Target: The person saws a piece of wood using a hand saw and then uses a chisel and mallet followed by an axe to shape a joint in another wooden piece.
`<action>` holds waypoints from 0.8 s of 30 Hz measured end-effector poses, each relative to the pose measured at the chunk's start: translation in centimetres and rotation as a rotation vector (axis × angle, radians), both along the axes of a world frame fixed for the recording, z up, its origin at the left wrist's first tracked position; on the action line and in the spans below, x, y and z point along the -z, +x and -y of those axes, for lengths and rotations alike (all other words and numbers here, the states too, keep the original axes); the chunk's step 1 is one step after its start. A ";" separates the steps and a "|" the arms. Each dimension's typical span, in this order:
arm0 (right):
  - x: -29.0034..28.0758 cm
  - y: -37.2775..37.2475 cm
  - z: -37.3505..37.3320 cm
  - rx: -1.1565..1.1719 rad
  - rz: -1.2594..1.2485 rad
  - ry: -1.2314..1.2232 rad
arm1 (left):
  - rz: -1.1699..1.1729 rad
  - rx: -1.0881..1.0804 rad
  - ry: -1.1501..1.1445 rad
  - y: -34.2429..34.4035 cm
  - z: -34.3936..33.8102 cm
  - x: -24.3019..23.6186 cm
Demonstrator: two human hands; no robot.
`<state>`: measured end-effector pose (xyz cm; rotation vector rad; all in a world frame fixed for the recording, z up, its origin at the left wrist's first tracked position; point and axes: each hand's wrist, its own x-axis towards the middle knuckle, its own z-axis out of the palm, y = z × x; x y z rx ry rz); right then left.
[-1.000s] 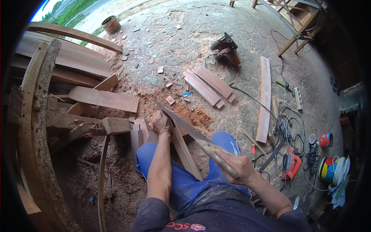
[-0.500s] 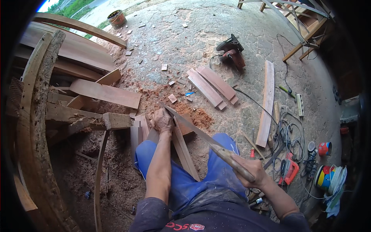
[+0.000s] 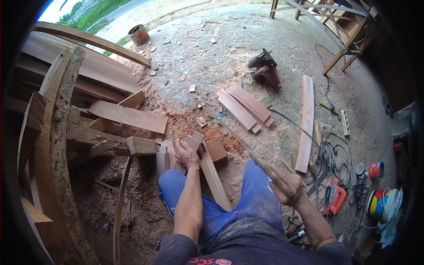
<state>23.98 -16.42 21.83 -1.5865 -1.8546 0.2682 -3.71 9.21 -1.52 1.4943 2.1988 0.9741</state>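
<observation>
My right hand [image 3: 288, 189] is closed round the wooden handle of a handsaw [image 3: 266, 168]. Its narrow blade points forward and left, apart from the wood near my left hand. Between my knees, my left hand [image 3: 186, 154] grips a wooden board [image 3: 179, 167], its fingers over the top. The board's end [image 3: 194, 140] juts out past the hand, tilted up. Beneath and beside it a long wooden piece [image 3: 213, 179] slants back toward my lap. A reddish-brown wooden block [image 3: 216, 150] lies on the sawdust just right of it.
Two cut boards [image 3: 240, 108] lie ahead, with a circular saw [image 3: 266, 70] beyond. At right are a long plank [image 3: 305, 128], tangled cables [image 3: 331, 152], a red power tool [image 3: 335, 196] and a power strip [image 3: 345, 123]. Heavy timber framing [image 3: 57, 145] stands at left.
The handsaw has come away from the wood by my left hand and shifted right. The board under my left hand has tilted, so its end now shows. My view has shifted slightly.
</observation>
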 end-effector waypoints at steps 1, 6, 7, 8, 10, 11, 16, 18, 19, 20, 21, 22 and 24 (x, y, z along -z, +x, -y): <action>0.5 0.4 0.8 0.038 0.008 0.016 | -0.066 0.052 -0.103 -0.7 0.8 -0.2; 2.7 -0.1 2.3 0.218 -0.237 -0.044 | -0.039 0.557 -0.475 -7.8 -1.2 -3.9; 3.0 -0.6 2.4 0.239 -0.298 -0.064 | 0.000 0.628 -0.431 -9.0 -1.4 -4.2; 3.0 -0.9 2.4 0.230 -0.306 -0.045 | -0.078 0.674 -0.363 -9.7 -1.6 -4.4; 2.8 -1.1 2.0 0.226 -0.311 -0.009 | -0.227 0.776 -0.225 -8.9 -2.5 -6.6; 2.3 -1.2 2.0 0.261 -0.363 -0.069 | -0.172 0.764 -0.195 -8.6 -3.3 -8.4; 1.5 -1.7 2.3 0.296 -0.453 -0.063 | 0.721 0.435 0.053 -8.2 -4.4 -15.7; 1.2 -1.8 2.2 0.236 -0.462 -0.016 | 0.985 0.126 0.038 -10.0 -3.5 -12.7; 1.3 -1.6 2.5 0.229 -0.455 0.002 | 1.124 -0.020 0.010 -8.9 -2.5 -12.6; 1.5 -1.5 2.8 0.250 -0.461 -0.014 | 1.013 -0.165 -0.119 -7.7 -0.9 -12.3; 1.5 -1.6 3.0 0.257 -0.473 -0.032 | 1.054 -0.197 -0.067 -7.1 0.5 -10.9; 1.6 -1.8 3.1 0.256 -0.484 -0.049 | 1.095 -0.235 -0.008 -7.1 1.5 -8.6; 2.1 -1.9 3.4 0.266 -0.482 -0.017 | 1.251 -0.349 0.038 -5.3 3.8 -5.0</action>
